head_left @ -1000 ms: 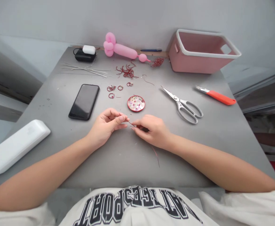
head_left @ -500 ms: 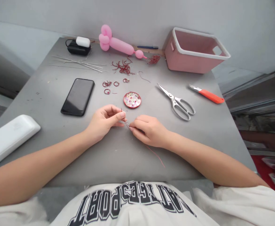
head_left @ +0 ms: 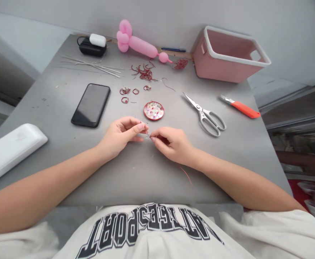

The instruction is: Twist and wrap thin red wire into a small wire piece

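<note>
Thin dark-red cord (head_left: 186,175) runs between my two hands, and its loose tail shows below my right wrist. My left hand (head_left: 121,136) pinches the cord between thumb and forefinger, the other fingers loosely curled. Close beside it, my right hand (head_left: 172,144) is closed on the same cord with thumb and fingertips. Only a short stretch shows between the fingertips; whether it is knotted there I cannot tell. Just beyond the hands lies a small round red-rimmed dish (head_left: 154,110) of pale and coloured beads. Several small cord rings (head_left: 125,91) lie behind it, some with beads.
A phone (head_left: 91,105) lies left, near a white case (head_left: 14,151). Scissors (head_left: 207,117) and an orange-handled utility knife (head_left: 242,107) are on the right. Farther back are cord scraps (head_left: 145,73), metal wires (head_left: 95,66), a pink balloon (head_left: 142,47) and a pink basket (head_left: 222,66).
My hands have drawn closer together, and the visible stretch of cord between them is shorter. The right hand has risen slightly. The whole view has shifted a little.
</note>
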Available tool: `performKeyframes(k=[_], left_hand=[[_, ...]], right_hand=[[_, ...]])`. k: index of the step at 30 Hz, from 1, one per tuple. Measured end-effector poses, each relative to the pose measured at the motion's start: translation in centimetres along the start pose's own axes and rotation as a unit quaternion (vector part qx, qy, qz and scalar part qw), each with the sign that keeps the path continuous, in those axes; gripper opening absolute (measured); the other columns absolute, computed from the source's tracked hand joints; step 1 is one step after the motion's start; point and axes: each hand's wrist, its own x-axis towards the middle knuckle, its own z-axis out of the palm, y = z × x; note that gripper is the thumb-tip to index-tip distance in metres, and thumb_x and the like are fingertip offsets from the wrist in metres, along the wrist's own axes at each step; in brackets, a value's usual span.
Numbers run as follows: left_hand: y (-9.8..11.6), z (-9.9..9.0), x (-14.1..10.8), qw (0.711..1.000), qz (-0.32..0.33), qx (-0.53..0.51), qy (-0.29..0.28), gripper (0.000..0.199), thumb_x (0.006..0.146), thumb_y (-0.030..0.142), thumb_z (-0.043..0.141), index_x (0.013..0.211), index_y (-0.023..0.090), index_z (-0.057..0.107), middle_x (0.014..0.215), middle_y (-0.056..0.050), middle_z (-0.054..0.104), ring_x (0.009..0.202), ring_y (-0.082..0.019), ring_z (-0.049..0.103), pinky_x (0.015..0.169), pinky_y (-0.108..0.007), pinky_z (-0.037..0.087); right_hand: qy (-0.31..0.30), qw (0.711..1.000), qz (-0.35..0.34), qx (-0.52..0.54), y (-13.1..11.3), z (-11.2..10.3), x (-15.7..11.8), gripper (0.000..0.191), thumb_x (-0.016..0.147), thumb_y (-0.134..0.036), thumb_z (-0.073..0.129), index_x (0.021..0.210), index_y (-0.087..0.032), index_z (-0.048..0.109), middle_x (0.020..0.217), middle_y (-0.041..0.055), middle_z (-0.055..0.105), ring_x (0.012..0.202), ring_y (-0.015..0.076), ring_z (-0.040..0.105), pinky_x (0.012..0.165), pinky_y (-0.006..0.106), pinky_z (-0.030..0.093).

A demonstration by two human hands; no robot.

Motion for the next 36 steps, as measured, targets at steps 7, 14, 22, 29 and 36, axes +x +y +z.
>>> performKeyframes(k=[7, 14, 22, 29, 36], left_hand=[[-0.1, 0.0, -0.1, 0.998, 0.032, 0.031, -0.035, 0.027, 0.070, 0.025, 0.086, 0.091, 0.017, 0.070, 0.089, -0.005, 0.074, 0.085, -0.017, 0.070, 0.076, -0.026, 0.059], [-0.6, 0.3, -0.3, 0.995, 0.046, 0.065, -0.052, 0.029, 0.073, 0.022, 0.082, 0.094, 0.016, 0.064, 0.087, -0.003, 0.070, 0.085, -0.016, 0.069, 0.084, -0.028, 0.056], [0.2, 1.7, -2.5, 0.989, -0.142, 0.002, -0.031, 0.031, 0.078, 0.030, 0.079, 0.095, 0.016, 0.058, 0.097, -0.003, 0.068, 0.089, -0.017, 0.071, 0.074, -0.028, 0.059], [0.2, 2.3, -3.6, 0.962, -0.241, -0.045, -0.122, 0.032, 0.081, 0.036, 0.078, 0.105, 0.016, 0.073, 0.104, -0.008, 0.076, 0.105, -0.019, 0.070, 0.084, -0.027, 0.057], [-0.1, 2.5, -3.5, 0.969, -0.216, -0.070, -0.100, 0.027, 0.078, 0.041, 0.081, 0.084, 0.017, 0.071, 0.086, -0.002, 0.075, 0.083, -0.013, 0.071, 0.074, -0.023, 0.059]], right_hand=[[-0.010, 0.993, 0.079, 0.084, -0.4, -0.2, 0.2, 0.015, 0.089, -0.021, 0.054, 0.081, -0.016, 0.065, 0.060, -0.0027, 0.056, 0.051, 0.0077, 0.042, 0.052, 0.021, 0.037], [-0.042, 0.972, 0.150, 0.175, -0.8, 0.0, 0.2, 0.018, 0.089, -0.028, 0.056, 0.080, -0.015, 0.063, 0.058, -0.0035, 0.051, 0.050, 0.0076, 0.042, 0.048, 0.021, 0.035], [-0.005, 0.950, 0.165, 0.264, -1.1, 0.1, 0.3, 0.017, 0.090, -0.032, 0.059, 0.089, -0.016, 0.065, 0.076, 0.0014, 0.065, 0.062, 0.0088, 0.055, 0.058, 0.022, 0.047], [0.024, 0.944, 0.164, 0.286, -1.7, 0.5, 0.2, 0.011, 0.089, -0.028, 0.060, 0.088, -0.017, 0.064, 0.070, -0.0009, 0.062, 0.057, 0.0076, 0.053, 0.054, 0.021, 0.044], [0.019, 0.938, 0.165, 0.304, -1.9, 0.5, -0.1, 0.013, 0.091, -0.031, 0.060, 0.094, -0.019, 0.062, 0.064, -0.0032, 0.058, 0.056, 0.0087, 0.053, 0.054, 0.023, 0.044]])
